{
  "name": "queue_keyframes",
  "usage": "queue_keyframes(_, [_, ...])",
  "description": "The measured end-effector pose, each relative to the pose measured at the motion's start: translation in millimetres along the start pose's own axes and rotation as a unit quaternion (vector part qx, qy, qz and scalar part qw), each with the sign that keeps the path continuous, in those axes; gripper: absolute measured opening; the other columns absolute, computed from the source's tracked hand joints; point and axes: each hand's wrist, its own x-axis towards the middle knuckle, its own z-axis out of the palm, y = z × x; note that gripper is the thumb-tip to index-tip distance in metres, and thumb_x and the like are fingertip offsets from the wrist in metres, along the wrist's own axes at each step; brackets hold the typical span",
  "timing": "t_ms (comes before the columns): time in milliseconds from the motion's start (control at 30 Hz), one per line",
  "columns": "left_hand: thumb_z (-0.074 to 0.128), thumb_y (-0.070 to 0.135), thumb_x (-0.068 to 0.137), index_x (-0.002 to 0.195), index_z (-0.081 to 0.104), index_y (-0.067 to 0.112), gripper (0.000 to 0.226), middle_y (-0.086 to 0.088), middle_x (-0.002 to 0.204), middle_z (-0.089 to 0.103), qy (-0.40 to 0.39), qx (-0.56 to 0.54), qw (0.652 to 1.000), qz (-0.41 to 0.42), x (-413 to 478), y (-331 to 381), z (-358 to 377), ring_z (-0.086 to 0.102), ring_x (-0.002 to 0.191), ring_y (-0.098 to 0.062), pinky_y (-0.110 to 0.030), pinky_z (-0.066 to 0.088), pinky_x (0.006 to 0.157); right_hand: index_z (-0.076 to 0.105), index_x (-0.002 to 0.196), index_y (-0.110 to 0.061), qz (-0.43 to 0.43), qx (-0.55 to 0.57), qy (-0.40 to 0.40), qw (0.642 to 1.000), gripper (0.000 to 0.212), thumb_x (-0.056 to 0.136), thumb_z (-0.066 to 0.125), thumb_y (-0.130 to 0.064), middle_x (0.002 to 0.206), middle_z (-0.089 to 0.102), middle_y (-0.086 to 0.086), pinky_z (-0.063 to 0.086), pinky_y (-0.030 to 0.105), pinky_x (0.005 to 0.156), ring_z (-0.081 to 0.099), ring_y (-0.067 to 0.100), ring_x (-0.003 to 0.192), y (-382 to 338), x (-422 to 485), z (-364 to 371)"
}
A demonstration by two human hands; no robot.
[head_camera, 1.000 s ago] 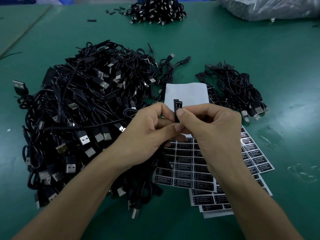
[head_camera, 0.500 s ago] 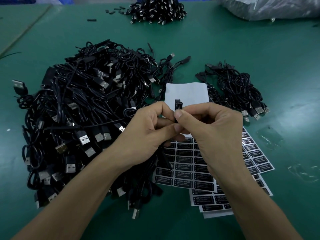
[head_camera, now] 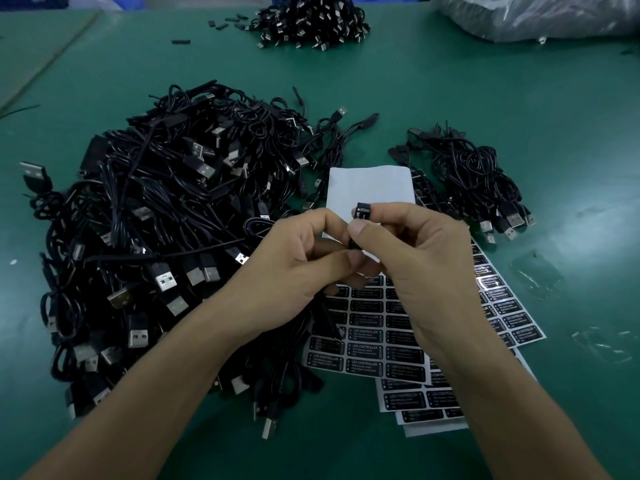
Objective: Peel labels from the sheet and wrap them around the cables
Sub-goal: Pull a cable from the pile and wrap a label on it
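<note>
My left hand and my right hand meet above the label sheets, both pinching one thin black cable with a black label folded round it. The label's top sticks up above my right thumb and forefinger; the cable's run below is mostly hidden by my fingers. Beneath the hands lies a stack of sheets of black labels with white print, its upper part a bare white backing.
A big heap of black USB cables fills the left of the green table. A smaller bundle lies to the right of the sheets, another pile at the far edge. A clear plastic bag sits at the far right.
My right thumb and forefinger have slid up the label and folded it closer round the cable, so less of it sticks up. Both hands stay in place.
</note>
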Motion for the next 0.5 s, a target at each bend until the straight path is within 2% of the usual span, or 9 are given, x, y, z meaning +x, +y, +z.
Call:
queue_keyframes(67, [0.063,0.008,0.097,0.095,0.061,0.007,0.002,-0.002,0.082,0.078,0.005,0.019,1.000,-0.004,-0.1,-0.7,-0.5,0.074,0.074,-0.013,-0.021,0.053,0.063,0.075,0.081,-0.010,-0.011,-0.008,0.005,1.000,0.005,0.086,0.076,-0.009,0.062,0.060,0.016,0.055,0.027,0.049,0.060,0.011,0.051,0.2,-0.4,0.4])
queue_keyframes(133, [0.066,0.013,0.095,0.092,0.061,0.008,0.006,-0.002,0.079,0.077,0.016,0.029,0.999,0.000,-0.4,-0.7,0.2,0.072,0.072,-0.012,-0.022,0.054,0.063,0.074,0.075,-0.013,-0.027,-0.022,0.008,0.999,0.012,0.087,0.075,-0.010,0.056,0.059,-0.002,0.047,0.016,0.047,0.055,0.003,0.047,0.7,-0.2,1.0])
queue_keyframes(200, [0.066,0.023,0.089,0.088,0.062,0.010,0.013,-0.003,0.077,0.076,0.032,0.025,0.999,0.010,-1.2,-0.1,1.5,0.071,0.068,-0.012,-0.021,0.052,0.059,0.073,0.072,-0.012,-0.039,-0.017,0.001,0.999,0.016,0.088,0.073,-0.009,0.054,0.058,-0.011,0.043,0.013,0.046,0.052,0.000,0.044,0.8,0.0,2.0])
queue_keyframes(400, [0.064,0.024,0.091,0.079,0.060,0.010,0.018,-0.004,0.067,0.071,0.037,0.031,0.998,0.044,-0.7,1.1,1.9,0.062,0.060,-0.015,-0.023,0.047,0.054,0.068,0.069,-0.001,-0.055,0.000,-0.018,0.998,0.022,0.092,0.066,-0.002,0.051,0.061,-0.012,0.042,0.010,0.041,0.053,-0.001,0.037,-3.5,-4.0,3.1])
queue_keyframes(500, [0.065,0.018,0.090,0.074,0.060,0.008,0.019,-0.003,0.062,0.069,0.036,0.038,0.997,0.049,-1.3,3.5,-0.5,0.063,0.058,-0.014,-0.020,0.047,0.054,0.067,0.067,-0.002,-0.067,-0.042,-0.009,0.997,0.027,0.093,0.067,-0.009,0.049,0.056,-0.010,0.040,0.011,0.042,0.047,0.000,0.039,-3.6,-5.3,4.7])
